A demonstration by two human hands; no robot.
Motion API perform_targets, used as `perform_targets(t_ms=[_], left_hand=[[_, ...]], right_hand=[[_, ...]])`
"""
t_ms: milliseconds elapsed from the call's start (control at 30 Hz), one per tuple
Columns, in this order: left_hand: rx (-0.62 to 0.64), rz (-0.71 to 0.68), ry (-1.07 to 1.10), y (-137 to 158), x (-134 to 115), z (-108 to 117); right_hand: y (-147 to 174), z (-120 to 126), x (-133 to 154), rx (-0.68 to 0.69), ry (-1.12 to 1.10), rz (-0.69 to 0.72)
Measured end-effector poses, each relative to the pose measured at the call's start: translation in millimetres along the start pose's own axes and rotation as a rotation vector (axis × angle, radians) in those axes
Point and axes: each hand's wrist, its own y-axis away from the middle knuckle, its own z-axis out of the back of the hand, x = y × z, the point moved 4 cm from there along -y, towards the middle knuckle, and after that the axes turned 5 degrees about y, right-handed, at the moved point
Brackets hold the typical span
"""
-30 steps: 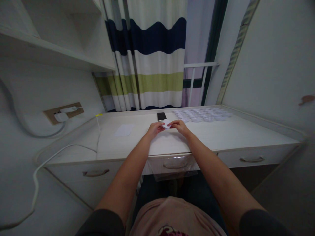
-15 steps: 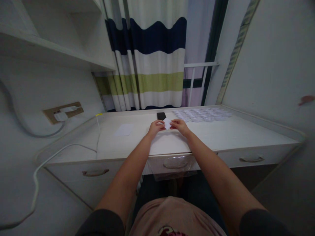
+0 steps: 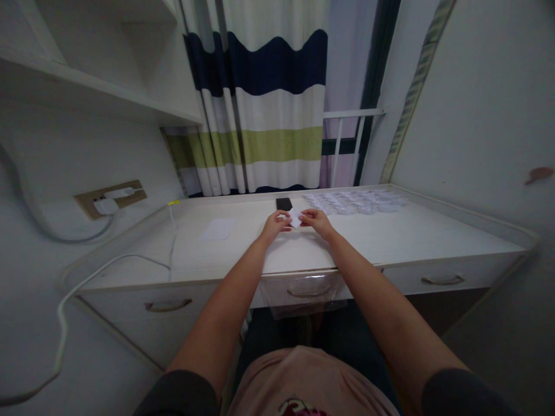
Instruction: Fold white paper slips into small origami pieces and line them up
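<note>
Between my two hands is a small piece of folded white paper [image 3: 295, 218], held up a little over the white desk [image 3: 303, 254]. My left hand [image 3: 276, 224] pinches its left edge, fingers closed. On the opposite edge, my right hand [image 3: 316, 221] grips it with thumb and fingers closed. The folds are too small to make out clearly. Just behind the paper lies a flat black object [image 3: 284, 204], its near part hidden by the paper and fingers. To the left a stack or sheet of white paper [image 3: 218, 229] rests flat on the desk.
Several rows of small white folded pieces [image 3: 355, 202] cover the desk's back right. A white cable [image 3: 130, 255] crosses the left end. Clear plastic [image 3: 303, 294] hangs over the middle drawer. A striped curtain [image 3: 281, 115] hangs behind; a shelf [image 3: 108, 86] juts out upper left.
Both hands keep their hold on the folded paper, which looks slightly turned. The whole view has shifted very slightly; nothing else has visibly moved.
</note>
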Motion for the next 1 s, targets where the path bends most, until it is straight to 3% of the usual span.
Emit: perform_targets(t_ms=[300, 1000], left_hand=[[-0.082, -0.090, -0.112, -4.6, -0.4, 5.3], [-0.121, -0.118, -0.128, -3.7, -6.1, 6.3]], right_hand=[[3.2, -2.1, 6.4, -0.011, 0.110, 0.159], [-2.1, 3.1, 5.2, -0.056, 0.170, 0.139]])
